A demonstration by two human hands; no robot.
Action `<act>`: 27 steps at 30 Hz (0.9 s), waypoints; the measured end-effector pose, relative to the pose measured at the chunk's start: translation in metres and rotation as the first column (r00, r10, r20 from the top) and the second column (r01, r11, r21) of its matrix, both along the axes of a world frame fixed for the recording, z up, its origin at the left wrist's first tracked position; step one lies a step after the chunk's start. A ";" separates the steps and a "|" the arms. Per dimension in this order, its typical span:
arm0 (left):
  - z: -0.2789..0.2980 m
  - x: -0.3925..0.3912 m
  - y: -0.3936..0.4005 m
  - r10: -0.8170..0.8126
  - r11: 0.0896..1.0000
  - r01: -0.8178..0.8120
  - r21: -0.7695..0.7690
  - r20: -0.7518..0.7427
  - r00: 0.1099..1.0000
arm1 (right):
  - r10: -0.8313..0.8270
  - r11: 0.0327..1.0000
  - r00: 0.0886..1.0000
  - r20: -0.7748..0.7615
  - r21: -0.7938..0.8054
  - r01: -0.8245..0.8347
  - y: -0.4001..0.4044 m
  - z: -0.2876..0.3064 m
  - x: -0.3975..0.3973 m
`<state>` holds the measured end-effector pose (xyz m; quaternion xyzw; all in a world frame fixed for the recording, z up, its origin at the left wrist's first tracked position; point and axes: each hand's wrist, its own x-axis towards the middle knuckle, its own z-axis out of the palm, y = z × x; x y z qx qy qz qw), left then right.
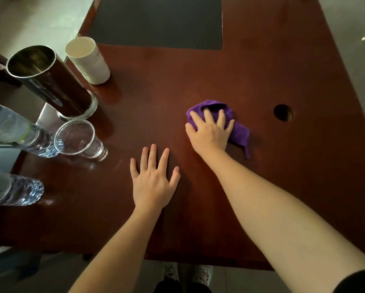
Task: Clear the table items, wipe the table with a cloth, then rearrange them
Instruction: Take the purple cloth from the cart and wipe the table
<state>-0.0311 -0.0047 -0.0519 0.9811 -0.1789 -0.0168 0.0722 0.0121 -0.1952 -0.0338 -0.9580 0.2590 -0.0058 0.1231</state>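
My right hand (pixel 209 132) presses a crumpled purple cloth (pixel 239 132) onto the dark red-brown table (pixel 272 81), right of centre. Flat on the wood nearer me lies my left hand (pixel 154 182), fingers spread, holding nothing. Along the table's left side stand a white paper cup (pixel 88 60), a tall metal-rimmed dark tumbler (pixel 50 81), a clear glass (pixel 80 140) and two plastic water bottles (pixel 19 132) (pixel 12 191).
A dark grey mat (pixel 156 20) covers the far middle of the table. A round cable hole (pixel 283 112) sits right of the cloth. The near table edge runs just above my shoes (pixel 188 273); pale floor lies beyond the left and right edges.
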 end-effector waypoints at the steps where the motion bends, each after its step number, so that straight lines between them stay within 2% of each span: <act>1: 0.000 0.000 0.000 0.000 1.000 0.000 0.002 -0.005 1.000 | 0.076 0.997 0.997 0.008 -0.018 -0.076 0.007 0.000 -0.006; 3: 0.000 0.000 0.000 0.001 1.000 -0.001 0.001 -0.015 1.000 | 0.223 0.974 0.974 0.042 -0.047 -0.221 0.006 -0.001 -0.028; 5: 0.002 -0.001 0.001 0.003 1.000 -0.003 -0.008 -0.021 1.000 | 0.288 0.957 0.954 0.087 -0.058 -0.284 -0.006 -0.004 -0.058; 10: 0.003 -0.001 0.000 0.005 1.000 -0.005 -0.013 -0.042 0.999 | 0.044 0.997 0.983 0.180 -0.063 -0.033 -0.047 -0.007 -0.117; 13: 0.002 -0.001 0.001 0.002 1.000 -0.003 -0.015 -0.038 0.999 | -0.016 0.999 0.971 0.238 -0.039 0.026 -0.049 -0.003 -0.118; 16: -0.001 0.000 0.000 0.002 1.000 -0.002 -0.020 -0.020 1.000 | -0.101 0.993 0.922 0.374 0.090 0.073 -0.051 0.009 -0.115; 19: -0.002 -0.001 0.000 0.002 1.000 -0.002 -0.014 -0.008 1.000 | -0.164 0.981 0.829 0.535 0.174 0.081 -0.048 0.028 -0.100; 21: -0.001 -0.001 -0.001 0.003 1.000 -0.003 -0.018 -0.009 1.000 | -0.096 0.991 0.771 0.630 0.134 0.014 -0.045 0.042 -0.075; 23: 0.001 -0.002 -0.002 0.003 1.000 -0.003 -0.015 -0.017 1.000 | 0.010 0.993 0.758 0.653 0.085 -0.086 -0.043 0.051 -0.039; 25: 0.004 -0.003 -0.003 0.002 1.000 -0.002 -0.005 -0.017 1.000 | 0.131 0.981 0.802 0.583 0.042 -0.191 -0.038 0.052 0.005; 27: 0.004 -0.003 -0.001 0.002 1.000 -0.002 -0.005 -0.005 1.000 | 0.262 0.960 0.867 0.425 -0.020 -0.280 -0.027 0.041 0.048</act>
